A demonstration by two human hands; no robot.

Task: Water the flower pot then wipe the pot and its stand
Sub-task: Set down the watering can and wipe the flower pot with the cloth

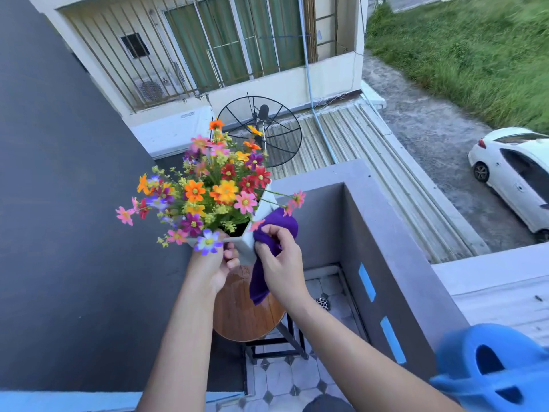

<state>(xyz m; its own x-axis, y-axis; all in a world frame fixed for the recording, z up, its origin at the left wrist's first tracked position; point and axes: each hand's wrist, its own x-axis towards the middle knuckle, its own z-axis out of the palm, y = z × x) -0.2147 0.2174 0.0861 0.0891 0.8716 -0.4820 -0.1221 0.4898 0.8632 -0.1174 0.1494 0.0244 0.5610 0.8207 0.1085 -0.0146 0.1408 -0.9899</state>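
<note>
Watering can [499, 367] of blue plastic, blurred, sits nearest at four o'clock, well apart from both hands. Two bare forearms reach up from six o'clock toward the centre. The person's left hand [214, 264] is curled around the near corner of a white square flower pot [248, 248], holding it. Just beside it, at the pot's three o'clock side, the right hand [280, 263] clutches a purple cloth [277, 224] bunched against the pot's wall. Bright flowers [194, 190], orange, red, pink and purple, spill from the pot toward ten o'clock. Below the hands is the stand [240, 319], a round wooden top on dark legs over a tiled floor [279, 379]; whether the pot touches it is hidden. A grey balcony wall [386, 233] runs at three o'clock. Beyond, a satellite dish [279, 138] stands at twelve o'clock and a white car [517, 179] is parked at two o'clock.
</note>
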